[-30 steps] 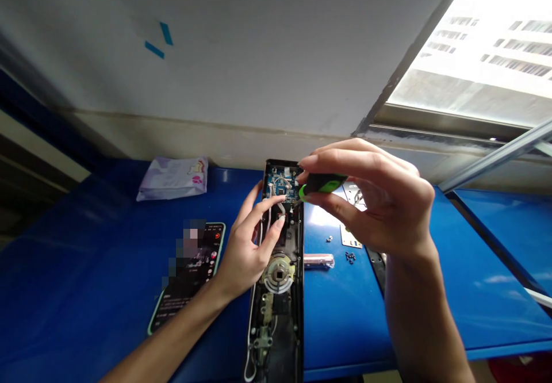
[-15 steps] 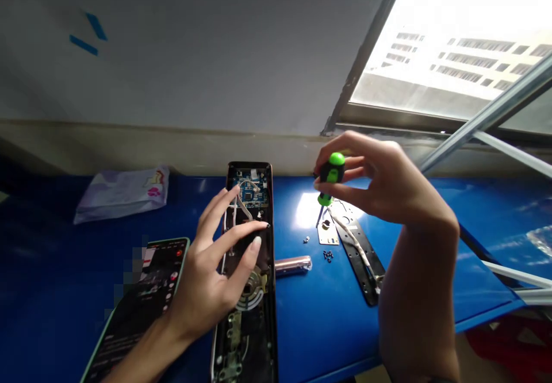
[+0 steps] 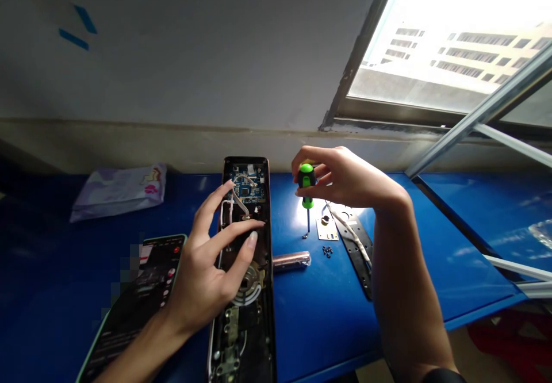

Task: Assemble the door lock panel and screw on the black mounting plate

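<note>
An opened black door-lock body (image 3: 264, 314) lies lengthwise on the blue table (image 3: 328, 314), showing a blue circuit board (image 3: 244, 185), white wires and a round metal hub. My left hand (image 3: 211, 274) rests on it with fingers spread, fingertips touching the middle of the lock. My right hand (image 3: 340, 177) holds a small green-and-black screwdriver (image 3: 306, 186) upright, its tip down on a loose screw (image 3: 305, 236) on the table right of the lock.
A phone (image 3: 138, 291) with a lit screen lies left of the lock. A tissue pack (image 3: 118, 192) sits at back left. A metal cylinder (image 3: 291, 260), several small screws (image 3: 327, 251), a small metal plate (image 3: 326, 230) and a black strip (image 3: 357, 251) lie to the right. A window is at right.
My right hand carried the screwdriver off the lock's circuit board, turned it upright and lowered its tip onto a screw on the table. My left hand slid down the lock and spread flat.
</note>
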`<action>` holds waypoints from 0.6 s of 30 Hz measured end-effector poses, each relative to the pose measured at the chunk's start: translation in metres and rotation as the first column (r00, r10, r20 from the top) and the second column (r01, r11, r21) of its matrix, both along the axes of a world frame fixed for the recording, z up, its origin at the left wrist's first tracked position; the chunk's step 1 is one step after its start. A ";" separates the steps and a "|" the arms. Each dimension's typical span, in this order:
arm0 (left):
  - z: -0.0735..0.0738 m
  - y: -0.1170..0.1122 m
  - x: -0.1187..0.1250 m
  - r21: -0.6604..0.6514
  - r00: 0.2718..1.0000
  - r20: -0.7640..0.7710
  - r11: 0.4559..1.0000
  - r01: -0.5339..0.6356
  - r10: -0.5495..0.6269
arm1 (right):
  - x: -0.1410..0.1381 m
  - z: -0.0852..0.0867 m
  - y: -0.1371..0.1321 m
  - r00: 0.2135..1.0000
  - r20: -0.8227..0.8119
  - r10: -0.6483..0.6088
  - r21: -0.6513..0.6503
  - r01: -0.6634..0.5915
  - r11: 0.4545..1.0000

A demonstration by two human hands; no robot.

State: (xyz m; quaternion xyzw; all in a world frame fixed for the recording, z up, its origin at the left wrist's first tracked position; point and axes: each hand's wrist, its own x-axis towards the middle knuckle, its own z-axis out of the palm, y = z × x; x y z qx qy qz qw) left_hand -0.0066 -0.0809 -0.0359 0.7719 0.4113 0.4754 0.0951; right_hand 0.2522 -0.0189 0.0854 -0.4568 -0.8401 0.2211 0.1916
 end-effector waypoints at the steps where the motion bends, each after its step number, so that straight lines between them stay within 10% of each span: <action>1: 0.000 0.000 0.000 -0.001 1.000 0.002 1.000 -0.002 0.002 | 0.000 0.000 0.000 1.000 -0.003 -0.003 0.005 0.003 1.000; 10: 0.000 0.002 -0.003 0.015 1.000 0.012 0.999 -0.029 0.029 | 0.001 0.008 -0.011 0.973 -0.230 -0.015 0.272 0.079 0.959; 18: 0.008 0.005 -0.012 0.194 0.997 -0.075 0.981 0.006 0.008 | -0.032 0.018 -0.036 0.686 -0.720 0.099 0.485 0.397 0.780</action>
